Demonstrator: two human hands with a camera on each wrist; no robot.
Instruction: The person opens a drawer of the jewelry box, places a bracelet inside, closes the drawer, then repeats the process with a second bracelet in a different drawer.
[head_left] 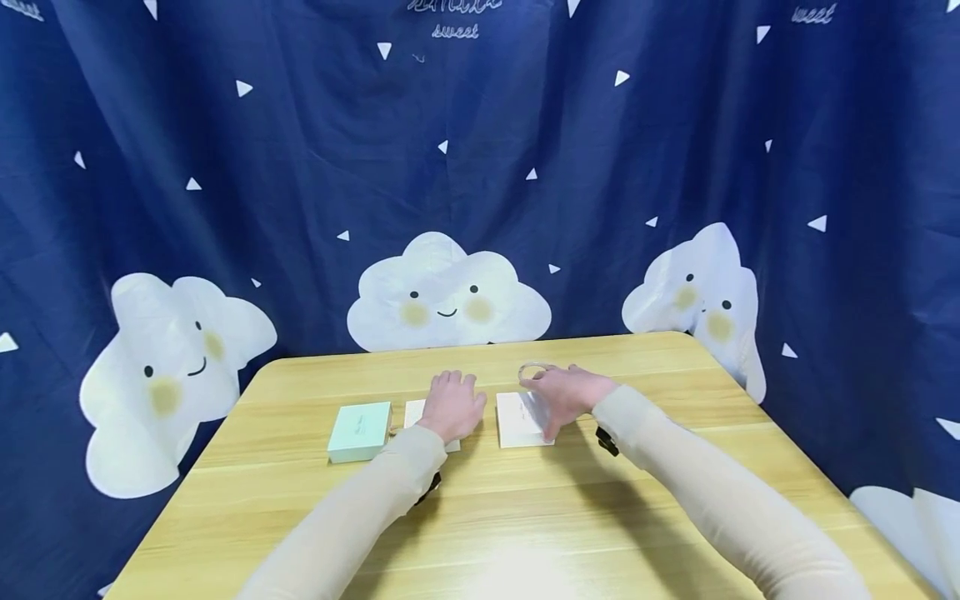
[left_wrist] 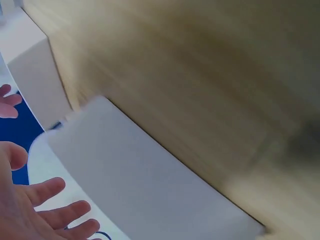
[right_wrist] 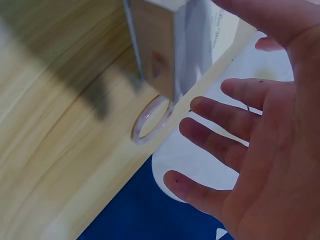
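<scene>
My left hand (head_left: 453, 406) reaches over a flat white piece (head_left: 414, 412), partly hidden under it; whether they touch I cannot tell. The left wrist view shows that hand with fingers spread beside the pale flat piece (left_wrist: 150, 175). My right hand (head_left: 566, 392) is at the right side of a white box (head_left: 517, 421) with faint lettering on top. In the right wrist view its fingers are extended and apart, holding nothing, near the box (right_wrist: 160, 45). Just behind the box, a pale, glossy bangle (right_wrist: 150, 120) lies on the table.
A mint-green box (head_left: 362, 429) with small lettering sits left of the left hand. A small tan piece shows at its right edge. The wooden table (head_left: 480, 517) ends at a blue curtain (head_left: 480, 183) printed with clouds.
</scene>
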